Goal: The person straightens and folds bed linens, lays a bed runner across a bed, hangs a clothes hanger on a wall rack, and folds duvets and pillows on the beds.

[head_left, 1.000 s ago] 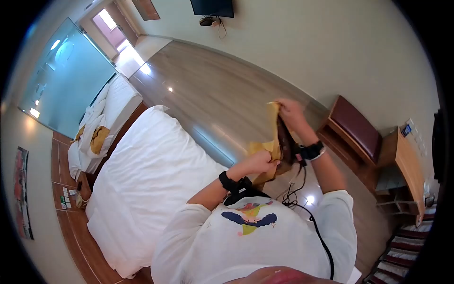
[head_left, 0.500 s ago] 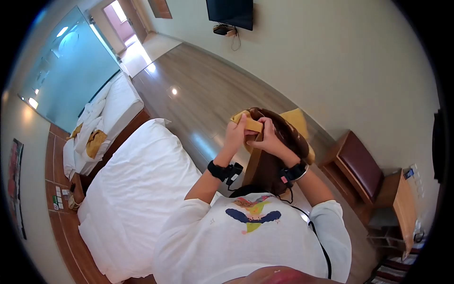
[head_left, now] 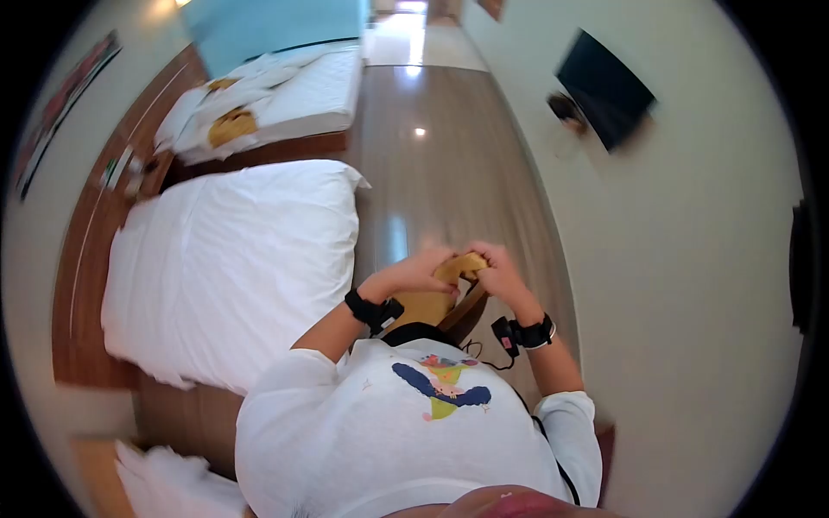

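A brown-and-yellow cloth [head_left: 420, 308], which looks like a bed runner, hangs in front of my body. My left hand [head_left: 425, 269] grips its yellow edge, thumb and fingers closed on the fabric. A short way to the right, my right hand [head_left: 501, 274] is closed around the same yellow edge. Between the two hands the band arches up in a loose fold. Most of the cloth below is hidden by my hands and shirt, and the hands are slightly blurred.
To the left stands a bed with a smooth white duvet [head_left: 250, 268]. Behind it, another bed [head_left: 311, 99] holds rumpled white linen and a yellow cloth [head_left: 231, 128]. A television [head_left: 606, 89] hangs on the right wall. Wooden floor [head_left: 436, 173] runs towards the doorway. White fabric [head_left: 173, 483] lies at lower left.
My view has turned left, and the chair and desk at right have gone out of sight. Both hands still hold the cloth, now lower in view, with less of its brown part showing.
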A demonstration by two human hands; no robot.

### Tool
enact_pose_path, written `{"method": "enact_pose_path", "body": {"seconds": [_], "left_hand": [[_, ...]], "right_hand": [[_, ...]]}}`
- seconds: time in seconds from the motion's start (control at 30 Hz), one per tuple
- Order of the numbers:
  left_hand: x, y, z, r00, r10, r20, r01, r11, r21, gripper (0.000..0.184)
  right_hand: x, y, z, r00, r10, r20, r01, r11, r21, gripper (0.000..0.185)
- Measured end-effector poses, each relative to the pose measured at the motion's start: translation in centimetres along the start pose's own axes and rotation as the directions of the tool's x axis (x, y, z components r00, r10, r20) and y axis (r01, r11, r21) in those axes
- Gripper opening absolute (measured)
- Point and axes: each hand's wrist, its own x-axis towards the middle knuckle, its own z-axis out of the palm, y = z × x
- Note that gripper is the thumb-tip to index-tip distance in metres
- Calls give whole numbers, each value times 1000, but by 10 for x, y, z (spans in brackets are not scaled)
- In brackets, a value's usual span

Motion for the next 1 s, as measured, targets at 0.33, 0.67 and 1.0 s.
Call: {"method": "enact_pose_path", "body": {"seconds": [0.33,0.67,1.0], "left_hand": [[-147,-63,-66,480,-259,-838,844,398,360,11],[-268,126,-150,-13,387,-922,1000,-17,-21,12],[-312,263,-89,-379,600,-705,922,182,-341,14]], "right_hand": [[166,-7,49,829,-486,276,264,776,573,8],[277,2,145,587,-546,598,737,666,-115,11],[377,193,209,900,-27,436,54,997,-50,12]]}}
